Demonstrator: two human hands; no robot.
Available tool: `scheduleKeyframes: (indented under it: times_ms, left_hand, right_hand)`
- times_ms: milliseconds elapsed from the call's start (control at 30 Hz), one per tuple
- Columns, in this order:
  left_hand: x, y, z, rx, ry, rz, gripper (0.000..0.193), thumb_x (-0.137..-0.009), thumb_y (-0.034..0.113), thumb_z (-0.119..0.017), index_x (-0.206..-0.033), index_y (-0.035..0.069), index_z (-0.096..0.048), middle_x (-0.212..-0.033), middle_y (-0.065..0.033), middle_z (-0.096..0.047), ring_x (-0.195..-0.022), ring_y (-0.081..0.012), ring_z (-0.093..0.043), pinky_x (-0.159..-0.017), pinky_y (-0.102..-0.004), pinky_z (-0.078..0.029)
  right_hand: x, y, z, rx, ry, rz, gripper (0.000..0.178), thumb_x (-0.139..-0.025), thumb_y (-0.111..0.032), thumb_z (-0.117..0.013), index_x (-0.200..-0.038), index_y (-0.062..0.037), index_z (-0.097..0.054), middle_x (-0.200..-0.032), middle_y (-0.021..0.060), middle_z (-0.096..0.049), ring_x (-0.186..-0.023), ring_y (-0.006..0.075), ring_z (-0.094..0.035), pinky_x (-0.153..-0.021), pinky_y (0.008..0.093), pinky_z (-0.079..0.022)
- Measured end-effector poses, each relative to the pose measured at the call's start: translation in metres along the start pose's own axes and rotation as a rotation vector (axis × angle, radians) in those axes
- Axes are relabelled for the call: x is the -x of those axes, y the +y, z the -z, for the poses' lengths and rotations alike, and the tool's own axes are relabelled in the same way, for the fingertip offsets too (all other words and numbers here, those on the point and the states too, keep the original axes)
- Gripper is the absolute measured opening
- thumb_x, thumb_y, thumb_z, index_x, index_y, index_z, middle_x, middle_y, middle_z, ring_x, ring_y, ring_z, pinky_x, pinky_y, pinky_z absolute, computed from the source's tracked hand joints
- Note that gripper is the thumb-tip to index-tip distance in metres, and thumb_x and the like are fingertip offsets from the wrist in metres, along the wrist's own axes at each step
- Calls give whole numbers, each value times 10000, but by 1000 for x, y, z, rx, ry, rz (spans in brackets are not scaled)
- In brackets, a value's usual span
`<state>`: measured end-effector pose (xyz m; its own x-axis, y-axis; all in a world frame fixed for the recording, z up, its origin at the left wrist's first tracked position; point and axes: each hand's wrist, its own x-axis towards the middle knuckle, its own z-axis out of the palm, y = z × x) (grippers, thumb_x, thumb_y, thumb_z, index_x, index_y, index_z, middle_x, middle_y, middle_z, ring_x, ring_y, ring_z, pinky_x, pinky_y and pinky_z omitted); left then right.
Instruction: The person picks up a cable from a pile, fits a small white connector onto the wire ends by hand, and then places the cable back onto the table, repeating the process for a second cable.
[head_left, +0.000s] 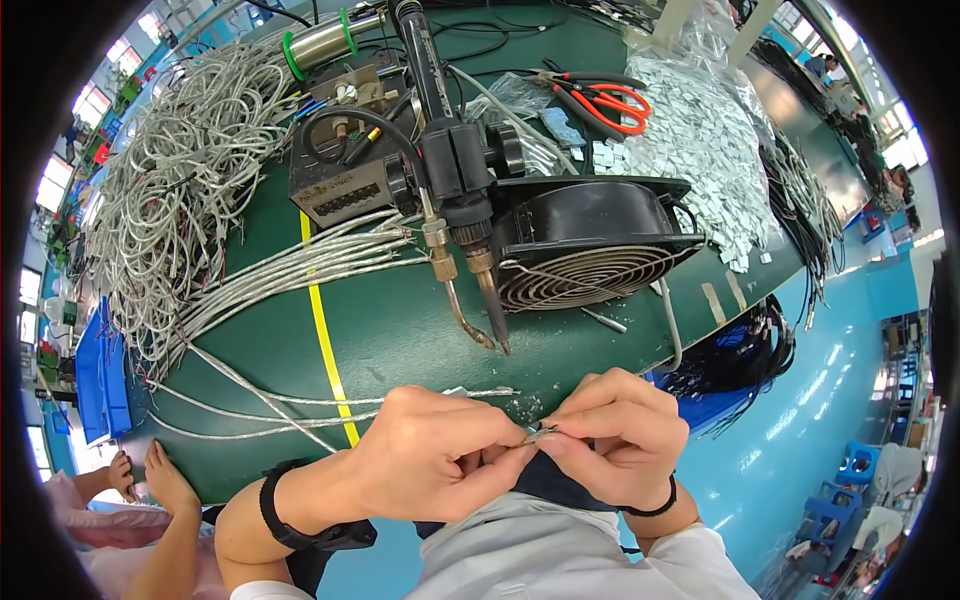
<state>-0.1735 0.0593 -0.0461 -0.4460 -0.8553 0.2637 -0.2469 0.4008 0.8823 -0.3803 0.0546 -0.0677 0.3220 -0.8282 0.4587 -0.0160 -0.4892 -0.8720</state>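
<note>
Both hands are pinched nearly shut above the near edge of the worktop (420,335), fingertips almost meeting: the left hand (440,450) and the right hand (620,430) each press thumb against forefinger on a small piece (537,435) between them, the other fingers curled in. The piece is mostly hidden by the fingertips, too small to tell what it is. A few pale cables (240,415) lie just beyond the left hand, some passing behind it. To the right, below the worktop's edge, a blue bin (708,404) holds a tangle of black cables (745,350). At the far left stands another blue bin (95,380); what it contains I cannot tell. Clear plastic (705,35) lies at the far right of the worktop by a broad spread of pale tiles (690,150); whether these are inside it is unclear. A spool (322,45) with green rims carries silvery wire. Ahead of the hands, a soldering iron (465,190) points tip down, between a metal box (345,190) and a black fan (590,240). Red-handled pliers (615,105) rest behind the fan, and a large cable heap (190,150) covers the left side.
</note>
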Motion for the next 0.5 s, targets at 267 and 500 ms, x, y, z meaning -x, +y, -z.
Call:
scheduleKeyframes:
  times_ms: [267, 500]
  left_hand:
    - [-3, -1, -1, -42, 2, -103, 72, -745, 16, -750, -740, 42, -684, -518, -34, -549, -392, -136, -506, -369, -261, -348]
    - [-5, 1, 8, 19, -96, -84, 76, -744, 23, -761, -752, 39, -687, -521, -39, -540, -394, -156, -485, -378, -284, -336]
  right_hand:
    - [10, 4, -11, -476, 122, -210, 162, -726, 90, -761, -876, 43, -720, -828, 142, -651, -627, 153, -575, -549, 260, -431]
    - [-1, -3, 4, -347, -1, -182, 162, -717, 98, -759, -866, 41, -729, -800, 136, -650, -630, 161, -578, -555, 263, -429]
